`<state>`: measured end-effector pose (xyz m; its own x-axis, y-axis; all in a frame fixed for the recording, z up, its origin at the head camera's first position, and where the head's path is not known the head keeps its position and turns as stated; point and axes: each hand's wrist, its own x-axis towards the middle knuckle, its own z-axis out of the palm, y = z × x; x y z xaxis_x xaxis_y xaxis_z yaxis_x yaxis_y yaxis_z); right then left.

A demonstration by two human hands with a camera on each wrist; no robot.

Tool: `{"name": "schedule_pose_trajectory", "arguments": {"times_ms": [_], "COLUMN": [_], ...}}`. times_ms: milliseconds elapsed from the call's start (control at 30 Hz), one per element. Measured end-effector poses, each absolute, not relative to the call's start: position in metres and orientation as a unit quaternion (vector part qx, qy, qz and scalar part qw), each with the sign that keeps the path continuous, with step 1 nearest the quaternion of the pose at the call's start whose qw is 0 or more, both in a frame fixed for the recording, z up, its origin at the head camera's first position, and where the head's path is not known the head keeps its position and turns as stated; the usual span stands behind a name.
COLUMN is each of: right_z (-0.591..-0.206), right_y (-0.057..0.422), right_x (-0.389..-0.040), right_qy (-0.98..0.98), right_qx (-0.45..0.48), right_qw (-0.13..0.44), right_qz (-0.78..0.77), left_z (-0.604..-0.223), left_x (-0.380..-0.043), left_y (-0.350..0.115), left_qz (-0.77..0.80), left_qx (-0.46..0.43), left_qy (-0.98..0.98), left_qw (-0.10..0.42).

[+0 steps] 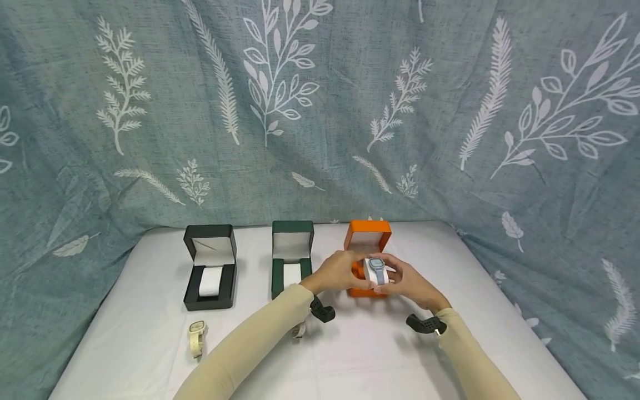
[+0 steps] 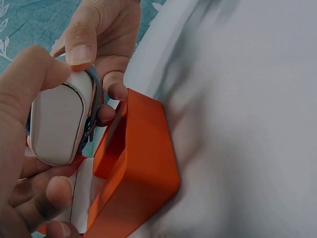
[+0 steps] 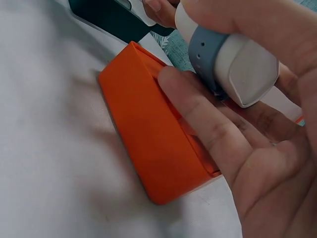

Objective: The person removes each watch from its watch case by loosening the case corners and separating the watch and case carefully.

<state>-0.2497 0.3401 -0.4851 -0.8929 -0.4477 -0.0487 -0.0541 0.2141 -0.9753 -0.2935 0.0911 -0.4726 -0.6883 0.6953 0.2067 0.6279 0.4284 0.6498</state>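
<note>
A watch (image 1: 378, 265) with a light blue strap is wrapped round a white cushion (image 2: 57, 124). Both hands hold the cushion over the open orange watch box (image 1: 370, 228). My left hand (image 1: 340, 271) grips it from the left, thumb on its near side. From the other side, my right hand (image 1: 411, 284) holds it between thumb and fingers. In the right wrist view the blue strap (image 3: 205, 52) shows its holes, and the right fingers (image 3: 198, 114) reach past the rim of the orange box. The box's inside is mostly hidden by the hands.
To the left stand an open green watch box (image 1: 278, 278) and an open black watch box (image 1: 194, 291), each with a white cushion inside. A cream-coloured watch (image 1: 196, 338) lies before the black box. Another watch (image 1: 299, 331) is partly hidden by the left forearm.
</note>
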Motion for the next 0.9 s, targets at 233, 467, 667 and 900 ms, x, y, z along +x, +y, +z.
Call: {"name": "schedule_pose_trajectory", "arguments": {"times_ms": [233,467,667,900], "right_z": [-0.4905,-0.4909,-0.4919,-0.4907], "right_y": [0.3444,0.3458,0.3461,0.3465], "right_x": [-0.2507,-0.2523,-0.2525,-0.2508], "right_qy": [0.750,0.749,0.751,0.748], "right_qx": [-0.163,-0.155,-0.161,-0.153], "right_qw": [0.159,0.161,0.162,0.172], "right_qz": [-0.621,-0.624,-0.620,-0.623], "left_z": [-0.4746,-0.4715,-0.4713,-0.4716], "left_x": [-0.2961,-0.2966,-0.2967,-0.2980], "left_y": [0.0904,0.0889,0.0885,0.0870], "left_qz": [0.358,0.362,0.352,0.359], "left_qx": [0.392,0.392,0.395,0.401], "left_qy": [0.846,0.844,0.847,0.841], "left_qw": [0.044,0.047,0.040,0.051]}}
